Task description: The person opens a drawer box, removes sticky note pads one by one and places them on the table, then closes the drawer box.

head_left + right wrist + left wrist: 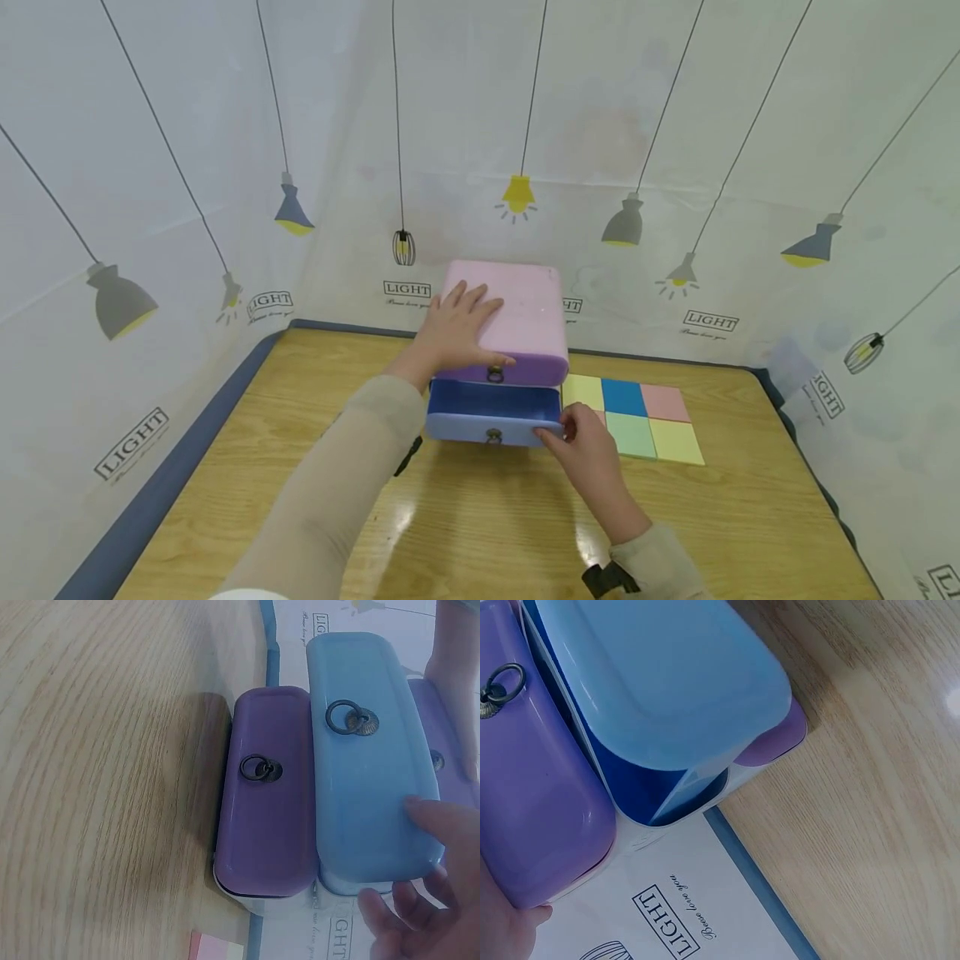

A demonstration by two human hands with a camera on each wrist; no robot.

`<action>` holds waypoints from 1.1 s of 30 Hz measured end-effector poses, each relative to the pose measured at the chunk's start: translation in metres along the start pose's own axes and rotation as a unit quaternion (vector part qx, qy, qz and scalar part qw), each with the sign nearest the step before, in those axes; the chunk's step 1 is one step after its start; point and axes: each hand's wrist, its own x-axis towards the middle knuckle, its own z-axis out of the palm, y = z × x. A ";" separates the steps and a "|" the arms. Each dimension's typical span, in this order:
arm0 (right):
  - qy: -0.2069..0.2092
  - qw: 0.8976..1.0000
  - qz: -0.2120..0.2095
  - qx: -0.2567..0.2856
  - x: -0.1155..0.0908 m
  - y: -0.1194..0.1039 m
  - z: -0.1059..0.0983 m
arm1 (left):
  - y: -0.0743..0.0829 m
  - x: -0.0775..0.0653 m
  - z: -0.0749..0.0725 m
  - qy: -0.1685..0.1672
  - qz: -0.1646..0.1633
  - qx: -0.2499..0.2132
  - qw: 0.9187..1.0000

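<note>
Pink-topped drawer box [525,308]: one, standing on the counter [750,500] near the middle of its far edge; the left hand covers part of its top.
Drawers: three, stacked; the blue drawer [491,421] in the middle is pulled out, its rear part hidden inside the box. The upper purple drawer [532,369] sits in its slot above; the lower purple drawer [270,817] is hidden from the head view but plain from the right wrist.
Ring pulls [363,722]: three, one per drawer, the topmost partly hidden in the right-wrist view.
Left hand [467,329]: fingers spread wide, flat on the pink top, thumb at its front edge; mostly cut off in its own wrist view.
Right hand [588,442]: narrow, pinching the blue drawer's right end, thumb in front; some fingertips are hidden in the head view.
Colour squares [630,429]: five plain, two yellow, one each of blue, pink and green, right of the box towards the counter's far right corner; a sixth is a pink sliver behind the right hand.
Printed backdrop [465,100]: nine lamps, seven "LIGHT" labels, one half covered by the box, another cut off.
Counter's near edge: out of frame.
</note>
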 end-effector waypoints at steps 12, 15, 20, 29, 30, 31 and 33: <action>0.021 0.999 0.043 -0.010 0.016 0.002 0.006 | 0.000 0.000 0.000 0.001 0.006 0.005 1.000; 0.028 0.999 0.045 -0.008 0.020 0.000 0.006 | 0.000 0.000 -0.001 0.001 0.006 0.000 1.000; 0.044 0.998 0.038 -0.006 0.027 -0.001 0.009 | 0.000 0.000 0.000 0.003 0.005 -0.004 1.000; 0.041 0.998 0.053 -0.009 0.038 -0.001 0.011 | 0.000 -0.001 -0.001 0.009 0.009 -0.003 1.000; 0.041 0.998 0.056 -0.009 0.038 -0.001 0.011 | 0.000 -0.001 -0.001 0.009 0.009 -0.004 1.000; 0.040 0.998 0.058 -0.008 0.039 -0.001 0.012 | 0.000 -0.001 0.000 0.009 0.010 -0.003 1.000; 0.041 0.997 0.061 -0.006 0.040 -0.001 0.012 | 0.000 -0.001 0.000 0.008 0.009 -0.004 1.000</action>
